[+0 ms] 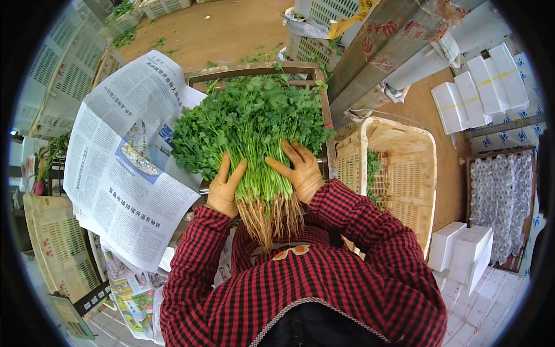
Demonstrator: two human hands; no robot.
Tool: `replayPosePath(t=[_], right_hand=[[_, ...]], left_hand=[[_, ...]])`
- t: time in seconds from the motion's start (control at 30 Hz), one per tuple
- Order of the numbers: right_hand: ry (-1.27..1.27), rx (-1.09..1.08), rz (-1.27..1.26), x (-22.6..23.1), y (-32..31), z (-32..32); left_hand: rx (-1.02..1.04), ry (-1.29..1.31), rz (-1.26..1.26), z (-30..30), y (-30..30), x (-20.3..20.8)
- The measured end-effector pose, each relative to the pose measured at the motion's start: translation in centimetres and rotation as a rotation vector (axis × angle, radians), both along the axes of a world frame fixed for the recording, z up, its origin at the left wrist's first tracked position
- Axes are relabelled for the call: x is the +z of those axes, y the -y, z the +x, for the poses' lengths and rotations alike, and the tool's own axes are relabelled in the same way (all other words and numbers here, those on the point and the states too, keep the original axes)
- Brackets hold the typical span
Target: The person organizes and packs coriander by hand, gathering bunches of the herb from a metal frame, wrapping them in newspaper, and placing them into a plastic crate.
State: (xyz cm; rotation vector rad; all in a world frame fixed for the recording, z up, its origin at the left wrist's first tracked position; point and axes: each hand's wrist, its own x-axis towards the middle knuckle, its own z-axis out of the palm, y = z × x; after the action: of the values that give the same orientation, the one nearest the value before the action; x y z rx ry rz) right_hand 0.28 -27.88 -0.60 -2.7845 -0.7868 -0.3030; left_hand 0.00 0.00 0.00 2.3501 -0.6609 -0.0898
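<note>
A thick bunch of coriander [254, 121] lies in front of me, leaves away from me and pale stringy roots [269, 217] toward my body. My left hand [222, 189] holds its left side low on the stems, thumb and forefinger on top. From the right, my right hand [303, 173] grips the stems, its thumb pointing inward and its fingers pointing up into the leaves. Both hands look yellowish, perhaps gloved. Under the leaves is a brown-framed stand [317, 74], mostly covered. Sheets of newspaper [124, 156] drape beside the bunch on the left.
A cream plastic crate [429, 173] with some greens stands at the right, near a metal post [376, 52]. White foam boxes [471, 251] and a tray of plastic-wrapped items [502, 202] lie farther right. More crates [60, 243] line the left.
</note>
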Motion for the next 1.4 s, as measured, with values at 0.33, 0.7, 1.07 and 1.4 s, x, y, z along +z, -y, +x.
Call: replayPosePath(t=[0.33,0.7,1.07,1.4], right_hand=[[-0.496,0.252,0.574,12.4,0.7,7.5],[-0.935,-0.089,0.436,8.6,5.0,12.7],[-0.821,-0.337,0.775,3.6,5.3,5.7],[-0.894,-0.511,0.743,5.0,4.8,3.9]], left_hand=[[0.13,-0.048,-0.35,4.1,1.1,11.8],[0.324,-0.42,0.21,12.0,-1.2,9.9],[0.48,-0.696,0.324,8.2,-2.1,6.8],[0.589,-0.636,-0.038,6.5,-1.3,3.4]])
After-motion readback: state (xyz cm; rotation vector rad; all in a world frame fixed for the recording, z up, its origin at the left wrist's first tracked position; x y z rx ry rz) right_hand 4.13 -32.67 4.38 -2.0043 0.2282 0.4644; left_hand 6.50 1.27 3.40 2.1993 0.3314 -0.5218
